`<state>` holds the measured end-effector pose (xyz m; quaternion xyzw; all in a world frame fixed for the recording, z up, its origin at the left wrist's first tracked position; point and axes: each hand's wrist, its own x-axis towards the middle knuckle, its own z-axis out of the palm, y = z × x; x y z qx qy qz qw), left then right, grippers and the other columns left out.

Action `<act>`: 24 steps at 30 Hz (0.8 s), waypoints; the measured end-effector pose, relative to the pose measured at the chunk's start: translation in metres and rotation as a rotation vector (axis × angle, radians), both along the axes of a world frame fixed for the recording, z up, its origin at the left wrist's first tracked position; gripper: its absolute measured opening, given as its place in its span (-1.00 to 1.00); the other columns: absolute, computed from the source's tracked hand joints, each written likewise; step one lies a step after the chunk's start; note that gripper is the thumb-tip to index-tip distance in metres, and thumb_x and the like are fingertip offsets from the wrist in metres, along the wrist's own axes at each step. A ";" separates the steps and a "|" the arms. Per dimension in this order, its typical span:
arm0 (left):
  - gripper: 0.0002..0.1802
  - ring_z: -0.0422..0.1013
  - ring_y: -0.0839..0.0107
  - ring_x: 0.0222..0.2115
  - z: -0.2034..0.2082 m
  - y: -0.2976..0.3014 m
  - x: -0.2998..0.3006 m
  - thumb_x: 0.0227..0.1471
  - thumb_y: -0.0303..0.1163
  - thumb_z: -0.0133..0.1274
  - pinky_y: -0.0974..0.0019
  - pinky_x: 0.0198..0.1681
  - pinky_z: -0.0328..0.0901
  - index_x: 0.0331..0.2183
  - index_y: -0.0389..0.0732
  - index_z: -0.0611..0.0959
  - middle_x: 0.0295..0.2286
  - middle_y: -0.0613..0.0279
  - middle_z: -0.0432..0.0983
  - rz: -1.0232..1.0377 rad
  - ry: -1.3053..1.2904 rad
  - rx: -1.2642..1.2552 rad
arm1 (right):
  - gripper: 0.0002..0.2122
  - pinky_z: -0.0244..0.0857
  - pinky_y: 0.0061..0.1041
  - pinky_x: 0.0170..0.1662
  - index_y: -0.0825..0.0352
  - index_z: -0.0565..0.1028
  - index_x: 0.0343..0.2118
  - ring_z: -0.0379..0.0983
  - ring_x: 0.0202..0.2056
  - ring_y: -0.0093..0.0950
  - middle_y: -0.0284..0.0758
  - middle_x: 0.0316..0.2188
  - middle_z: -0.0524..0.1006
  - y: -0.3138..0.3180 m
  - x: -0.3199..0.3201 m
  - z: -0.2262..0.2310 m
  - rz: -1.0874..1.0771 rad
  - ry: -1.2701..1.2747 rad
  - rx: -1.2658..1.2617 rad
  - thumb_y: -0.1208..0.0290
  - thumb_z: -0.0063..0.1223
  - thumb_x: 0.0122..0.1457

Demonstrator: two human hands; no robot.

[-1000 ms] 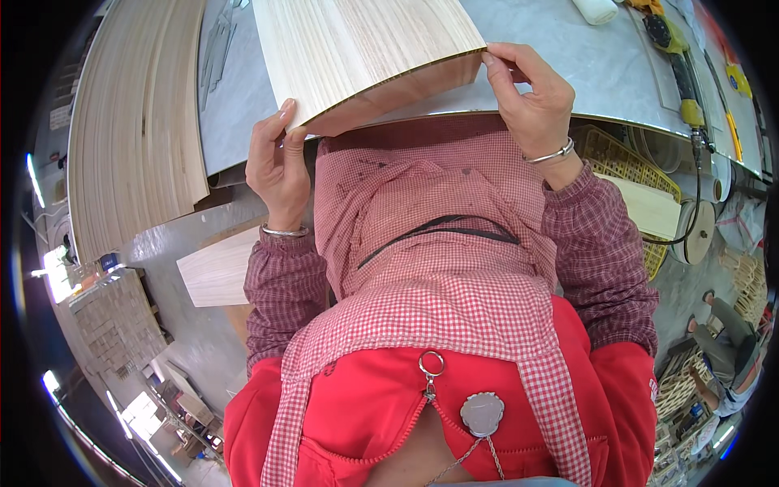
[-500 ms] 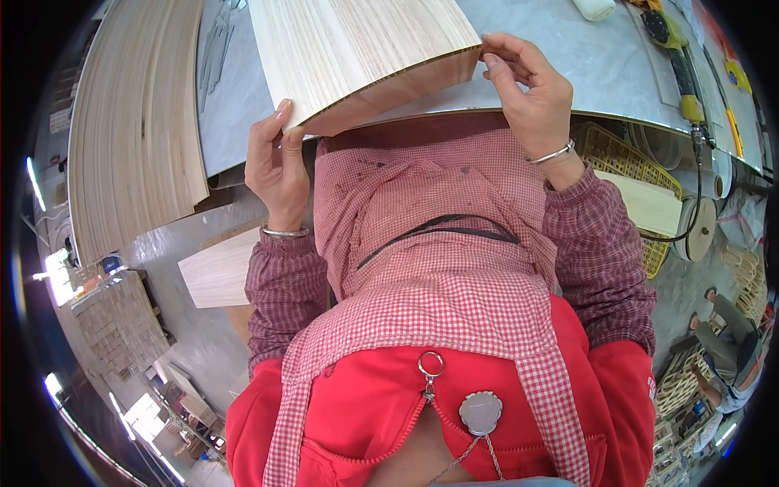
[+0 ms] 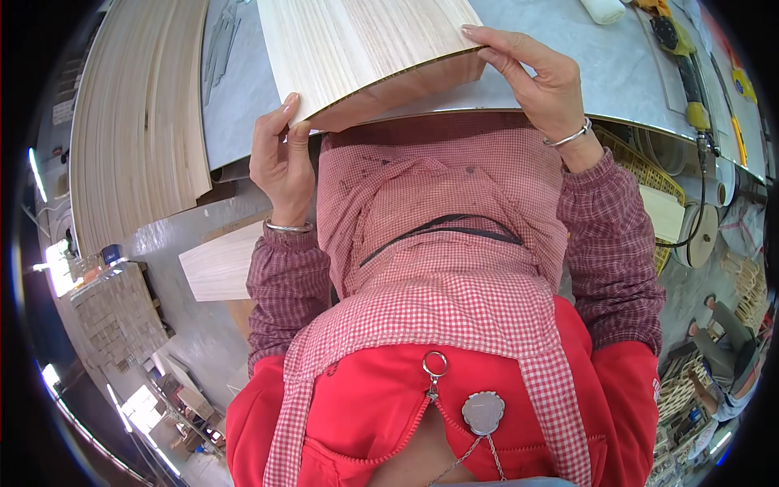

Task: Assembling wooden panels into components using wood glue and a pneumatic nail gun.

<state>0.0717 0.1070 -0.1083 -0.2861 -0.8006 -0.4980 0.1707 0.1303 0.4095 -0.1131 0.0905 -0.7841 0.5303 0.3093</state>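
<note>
A pale wooden board [image 3: 365, 40] with light grain lies ahead of me on the metal-topped table, its near edge raised and its far part cut off by the picture's top. At the near left corner my left hand [image 3: 284, 158] pinches the edge between thumb and fingers. My right hand [image 3: 540, 85] grips the near right corner, thumb below and fingers on top. Beneath the near edge a brownish wooden face shows in shadow. Whether it belongs to the same board or to a second piece, I cannot tell.
Long wooden boards [image 3: 142, 122] are stacked on the left. Thin grey strips [image 3: 219, 49] lie beside them on the table [image 3: 243, 105]. A yellow-black power tool [image 3: 686, 73] with a hose rests at right, above a yellow basket [image 3: 625, 162]. Another person [image 3: 722, 349] sits far right.
My right hand has shifted right and its fingers now lie over the board's top corner. The board and my left hand have moved slightly right.
</note>
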 end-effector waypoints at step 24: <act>-0.70 0.39 0.47 -0.30 0.044 0.007 -0.004 -0.04 -0.45 0.20 0.44 -0.25 0.34 -0.18 -0.12 0.64 -0.21 0.26 0.49 0.048 0.274 -0.372 | -0.75 0.40 -0.78 -0.17 0.27 0.60 -0.21 0.54 -0.28 -0.60 -0.41 -0.22 0.61 -0.005 -0.003 0.007 -0.013 0.015 0.030 0.68 0.06 0.07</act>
